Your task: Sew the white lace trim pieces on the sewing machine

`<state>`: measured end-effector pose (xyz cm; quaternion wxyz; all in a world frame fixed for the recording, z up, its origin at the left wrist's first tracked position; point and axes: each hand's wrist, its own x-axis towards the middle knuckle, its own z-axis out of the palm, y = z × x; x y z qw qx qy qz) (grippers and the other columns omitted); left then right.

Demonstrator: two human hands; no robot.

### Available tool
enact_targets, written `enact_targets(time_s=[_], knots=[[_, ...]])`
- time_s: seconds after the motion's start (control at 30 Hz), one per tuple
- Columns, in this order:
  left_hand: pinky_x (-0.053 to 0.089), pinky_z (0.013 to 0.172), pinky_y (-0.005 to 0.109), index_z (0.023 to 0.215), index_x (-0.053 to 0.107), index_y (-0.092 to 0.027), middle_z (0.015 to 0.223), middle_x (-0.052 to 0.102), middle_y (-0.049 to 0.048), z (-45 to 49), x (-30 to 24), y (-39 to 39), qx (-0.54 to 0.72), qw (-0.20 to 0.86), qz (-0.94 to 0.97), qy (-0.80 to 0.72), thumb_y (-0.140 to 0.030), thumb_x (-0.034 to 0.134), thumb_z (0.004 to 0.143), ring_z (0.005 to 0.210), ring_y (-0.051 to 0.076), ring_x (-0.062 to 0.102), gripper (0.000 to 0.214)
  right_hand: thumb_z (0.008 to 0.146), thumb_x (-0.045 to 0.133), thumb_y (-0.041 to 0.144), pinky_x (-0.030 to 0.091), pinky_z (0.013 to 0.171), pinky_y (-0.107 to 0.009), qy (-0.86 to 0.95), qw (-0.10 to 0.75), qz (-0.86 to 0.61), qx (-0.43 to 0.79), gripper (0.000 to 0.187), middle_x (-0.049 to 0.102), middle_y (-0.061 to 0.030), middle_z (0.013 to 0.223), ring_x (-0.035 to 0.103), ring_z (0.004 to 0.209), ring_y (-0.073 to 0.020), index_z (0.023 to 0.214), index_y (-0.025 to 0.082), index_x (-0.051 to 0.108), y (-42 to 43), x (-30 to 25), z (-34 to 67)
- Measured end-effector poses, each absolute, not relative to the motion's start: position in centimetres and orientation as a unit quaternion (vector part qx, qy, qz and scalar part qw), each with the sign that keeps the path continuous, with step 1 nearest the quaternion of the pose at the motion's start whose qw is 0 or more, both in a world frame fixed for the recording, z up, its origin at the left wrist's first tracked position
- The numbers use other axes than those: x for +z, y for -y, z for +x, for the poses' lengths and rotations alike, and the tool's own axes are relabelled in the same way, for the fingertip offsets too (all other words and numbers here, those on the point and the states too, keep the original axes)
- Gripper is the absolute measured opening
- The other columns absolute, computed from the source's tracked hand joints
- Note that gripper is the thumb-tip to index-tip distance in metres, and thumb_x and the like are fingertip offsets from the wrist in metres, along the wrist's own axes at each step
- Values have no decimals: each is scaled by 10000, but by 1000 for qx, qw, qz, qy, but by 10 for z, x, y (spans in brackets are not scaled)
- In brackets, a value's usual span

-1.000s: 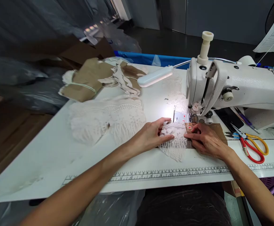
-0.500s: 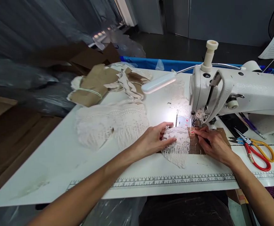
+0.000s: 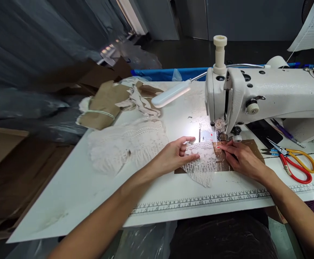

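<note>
In the head view, a short piece of white fringed lace trim [image 3: 201, 154] lies in front of the presser foot of the white sewing machine [image 3: 275, 95]. My left hand [image 3: 174, 154] has its thumb on top of the lace and its middle fingers curled in at the left edge, gripping it; the index finger reaches past the top edge. A brown sheet [image 3: 250, 148] with loose threads is under the lace and under my right hand [image 3: 243, 158]. That hand lies with fingers stretched out, the index fingertip beside a red mark near the foot.
More white lace [image 3: 124, 140] is spread at the left, with tied tan bundles [image 3: 103, 104] behind it. A lamp [image 3: 171, 94] hangs over the sewing spot. Scissors [image 3: 297, 163] and a black phone-like slab [image 3: 264, 131] lie to the right. A printed ruler [image 3: 208, 201] runs along the front edge.
The camera view has shifted a little, so the machine sits farther left and higher. Both hands keep nearly the same places on the lace and the brown sheet.
</note>
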<state>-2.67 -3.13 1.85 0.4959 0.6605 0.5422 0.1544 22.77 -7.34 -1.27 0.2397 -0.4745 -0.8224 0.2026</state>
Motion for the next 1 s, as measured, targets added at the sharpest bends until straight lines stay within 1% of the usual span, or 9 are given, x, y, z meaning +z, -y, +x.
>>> enact_targets(time_s=[0.13, 0.23, 0.3, 0.37, 0.47, 0.6, 0.67, 0.87, 1.0], knots=[[271, 508, 225, 1336, 489, -98, 644, 274, -95, -28, 16, 29, 153, 512, 647, -544, -513, 749, 672, 549, 98, 343, 825, 939, 468, 128, 545, 878, -351, 847, 238, -431, 201, 346, 621, -118, 1042, 624, 956, -214, 1213, 147, 678, 76, -6, 227], [300, 517, 230, 1352, 466, -105, 654, 319, -86, -29, 13, 29, 149, 523, 635, -548, -533, 748, 659, 580, 114, 392, 862, 942, 500, 158, 524, 882, -382, 875, 222, -385, 190, 311, 618, -103, 1020, 597, 978, -224, 1180, 183, 698, 77, -3, 227], [307, 519, 232, 1357, 460, -115, 660, 338, -81, -29, 12, 30, 146, 525, 632, -551, -540, 745, 655, 590, 120, 412, 868, 933, 520, 167, 512, 852, -407, 891, 207, -369, 166, 306, 608, -103, 1032, 579, 986, -239, 1175, 212, 702, 78, -3, 226], [296, 515, 228, 1350, 469, -122, 658, 328, -84, -28, 12, 30, 146, 519, 632, -556, -539, 746, 654, 574, 111, 392, 857, 921, 540, 171, 498, 831, -417, 898, 189, -371, 142, 300, 595, -108, 1050, 564, 986, -248, 1165, 227, 705, 78, -4, 226], [275, 504, 223, 1340, 481, -123, 651, 300, -90, -28, 13, 31, 148, 507, 635, -564, -532, 742, 654, 549, 98, 347, 840, 906, 565, 167, 473, 843, -416, 900, 167, -382, 129, 292, 577, -110, 1055, 546, 987, -245, 1155, 225, 705, 79, -4, 224], [277, 495, 226, 1341, 485, -134, 648, 297, -85, -28, 17, 32, 140, 501, 642, -563, -553, 723, 667, 546, 104, 346, 829, 913, 551, 160, 451, 853, -383, 897, 153, -391, 135, 303, 566, -94, 1049, 535, 978, -222, 1165, 244, 696, 81, -2, 224], [281, 493, 227, 1333, 490, -138, 644, 303, -83, -28, 19, 33, 139, 502, 647, -557, -567, 714, 674, 551, 111, 360, 818, 913, 546, 163, 449, 861, -384, 895, 152, -394, 142, 312, 566, -92, 1052, 537, 978, -220, 1174, 251, 693, 81, -2, 224], [353, 526, 252, 1347, 471, -122, 670, 457, -40, -26, 21, 34, 132, 500, 667, -536, -568, 654, 720, 630, 163, 492, 791, 909, 522, 163, 445, 867, -400, 886, 162, -402, 164, 326, 579, -104, 1059, 542, 995, -231, 1174, 238, 697, 81, -4, 224], [372, 533, 252, 1364, 454, -119, 672, 485, -38, -27, 20, 34, 136, 490, 675, -534, -551, 649, 747, 631, 165, 514, 778, 903, 518, 168, 442, 852, -395, 885, 167, -400, 166, 322, 582, -102, 1045, 541, 984, -228, 1154, 238, 707, 80, -4, 223]])
